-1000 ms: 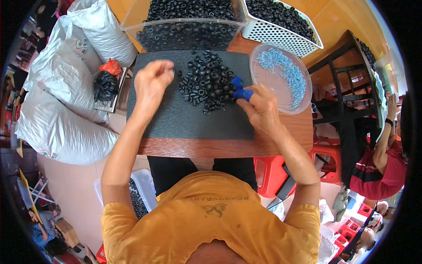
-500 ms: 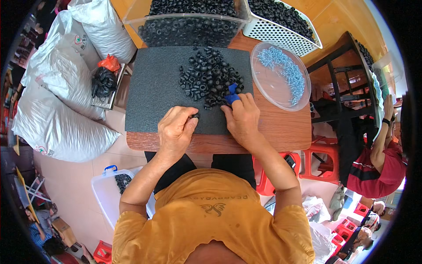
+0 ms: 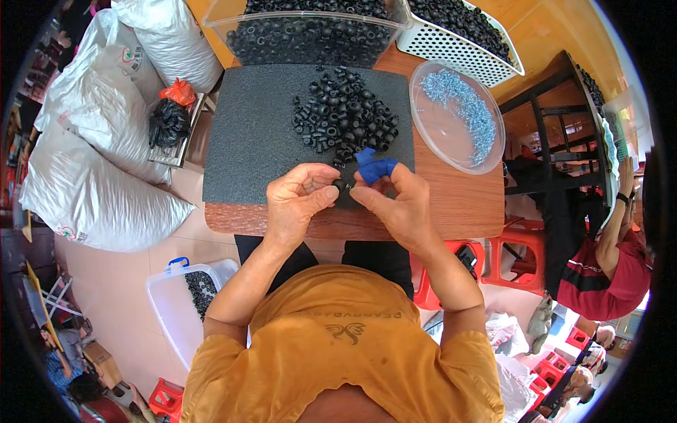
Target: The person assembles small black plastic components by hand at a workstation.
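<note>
My left hand [image 3: 305, 197] pinches a small black cap-like part [image 3: 340, 185] between thumb and fingertips, over the near edge of a dark grey mat [image 3: 247, 134]. Close beside it, my right hand [image 3: 398, 201] has its thumb and index finger drawn together. A tiny pale thing seems to show at those fingertips, too small to name. Blue wrap [image 3: 377, 170] covers the right index finger, with a loose end sticking up. Just beyond both hands, a pile of similar black parts [image 3: 345, 113] lies on the mat.
Right of the mat, a round clear lid [image 3: 437, 127] holds many tiny bluish pieces. A clear bin [image 3: 303, 42] and a white perforated basket [image 3: 458, 53], full of black parts, stand behind. White sacks [image 3: 106, 190] lean at left; another person [image 3: 606, 275] sits at right.
My right hand has drawn back from the pile toward my left hand. The left hand has moved right and slightly away from me, bringing the black part close to the right fingertips.
</note>
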Action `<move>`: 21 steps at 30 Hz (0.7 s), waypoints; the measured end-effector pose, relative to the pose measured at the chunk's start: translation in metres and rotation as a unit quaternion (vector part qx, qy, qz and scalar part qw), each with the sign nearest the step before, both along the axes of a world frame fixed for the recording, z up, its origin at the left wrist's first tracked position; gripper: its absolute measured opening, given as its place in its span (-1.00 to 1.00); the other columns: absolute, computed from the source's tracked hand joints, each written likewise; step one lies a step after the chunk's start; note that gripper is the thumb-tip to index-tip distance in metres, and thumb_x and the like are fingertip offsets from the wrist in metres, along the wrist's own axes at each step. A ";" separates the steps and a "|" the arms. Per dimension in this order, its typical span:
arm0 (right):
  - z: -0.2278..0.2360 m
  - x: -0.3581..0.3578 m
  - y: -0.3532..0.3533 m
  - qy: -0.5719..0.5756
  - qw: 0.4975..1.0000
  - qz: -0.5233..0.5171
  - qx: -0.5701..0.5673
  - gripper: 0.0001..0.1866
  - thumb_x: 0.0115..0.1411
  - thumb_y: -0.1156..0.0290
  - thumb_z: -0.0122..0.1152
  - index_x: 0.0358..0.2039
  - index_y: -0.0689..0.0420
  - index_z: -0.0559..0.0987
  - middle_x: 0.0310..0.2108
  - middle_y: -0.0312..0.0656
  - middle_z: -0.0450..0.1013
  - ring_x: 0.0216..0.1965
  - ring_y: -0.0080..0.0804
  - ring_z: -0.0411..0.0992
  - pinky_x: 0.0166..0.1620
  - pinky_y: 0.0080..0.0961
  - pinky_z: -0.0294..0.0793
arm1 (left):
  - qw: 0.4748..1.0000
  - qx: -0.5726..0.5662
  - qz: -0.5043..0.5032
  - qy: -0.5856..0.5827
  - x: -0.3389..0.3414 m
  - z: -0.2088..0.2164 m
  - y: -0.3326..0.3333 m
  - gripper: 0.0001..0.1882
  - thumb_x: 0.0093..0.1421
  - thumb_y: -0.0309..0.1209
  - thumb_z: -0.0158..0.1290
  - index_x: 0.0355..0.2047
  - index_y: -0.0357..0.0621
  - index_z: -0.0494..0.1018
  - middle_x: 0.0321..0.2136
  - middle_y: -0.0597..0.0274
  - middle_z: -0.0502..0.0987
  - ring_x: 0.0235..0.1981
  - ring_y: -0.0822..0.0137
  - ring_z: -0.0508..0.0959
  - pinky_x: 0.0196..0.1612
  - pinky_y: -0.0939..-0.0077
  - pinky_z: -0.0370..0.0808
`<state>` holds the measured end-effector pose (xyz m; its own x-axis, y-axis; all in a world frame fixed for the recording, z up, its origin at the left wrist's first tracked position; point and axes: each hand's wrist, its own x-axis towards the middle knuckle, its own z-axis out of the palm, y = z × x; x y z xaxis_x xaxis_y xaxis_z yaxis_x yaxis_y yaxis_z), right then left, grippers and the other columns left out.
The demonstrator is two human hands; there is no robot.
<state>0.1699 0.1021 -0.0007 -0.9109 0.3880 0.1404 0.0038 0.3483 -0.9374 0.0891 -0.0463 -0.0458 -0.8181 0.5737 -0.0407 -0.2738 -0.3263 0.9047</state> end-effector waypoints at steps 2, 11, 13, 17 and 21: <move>0.000 0.001 0.000 -0.025 0.998 0.009 -0.049 -0.80 -0.03 0.50 0.32 -0.37 0.22 0.52 -0.50 -0.35 0.42 -0.51 -0.70 0.30 -0.44 -0.69 0.32 | 1.000 0.006 -0.003 -0.002 0.000 0.002 0.000 -0.75 0.03 -0.60 0.15 -0.24 -0.34 0.46 -0.42 0.19 0.53 -0.46 0.45 0.52 -0.41 0.61 0.51; 0.003 0.002 -0.005 -0.034 0.993 0.004 -0.113 -0.80 -0.03 0.47 0.33 -0.38 0.22 0.53 -0.50 -0.39 0.43 -0.50 -0.72 0.28 -0.44 -0.72 0.31 | 0.993 0.065 -0.030 -0.095 0.004 0.005 -0.002 -0.72 0.06 -0.60 0.12 -0.17 -0.33 0.46 -0.38 0.19 0.54 -0.44 0.45 0.51 -0.39 0.60 0.52; 0.003 0.002 -0.005 -0.049 0.992 0.004 -0.120 -0.80 -0.03 0.46 0.33 -0.38 0.21 0.53 -0.51 -0.39 0.43 -0.50 -0.72 0.29 -0.44 -0.71 0.31 | 0.994 0.063 -0.027 -0.090 0.005 0.004 -0.003 -0.72 0.06 -0.60 0.12 -0.17 -0.33 0.47 -0.38 0.19 0.54 -0.43 0.45 0.51 -0.39 0.60 0.52; 0.001 0.003 -0.007 -0.048 0.990 -0.001 -0.131 -0.79 -0.04 0.46 0.34 -0.38 0.21 0.53 -0.52 -0.38 0.42 -0.51 -0.71 0.29 -0.45 -0.71 0.31 | 0.994 0.063 -0.033 -0.084 0.010 0.004 -0.002 -0.74 0.07 -0.60 0.11 -0.19 -0.33 0.47 -0.36 0.17 0.54 -0.43 0.45 0.51 -0.39 0.59 0.52; 0.001 0.004 -0.011 -0.048 0.995 -0.004 -0.084 -0.78 -0.04 0.45 0.34 -0.40 0.23 0.51 -0.54 -0.36 0.40 -0.52 -0.71 0.28 -0.46 -0.69 0.32 | 0.993 0.073 -0.037 -0.090 0.015 0.002 -0.004 -0.77 0.07 -0.61 0.11 -0.21 -0.34 0.48 -0.35 0.15 0.54 -0.42 0.44 0.51 -0.38 0.58 0.53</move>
<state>0.1737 0.0914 0.0005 -0.9141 0.4053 -0.0154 0.0987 0.1855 -0.9777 0.1043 -0.0507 -0.0443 -0.7606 0.6423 -0.0945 -0.4546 -0.4231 0.7838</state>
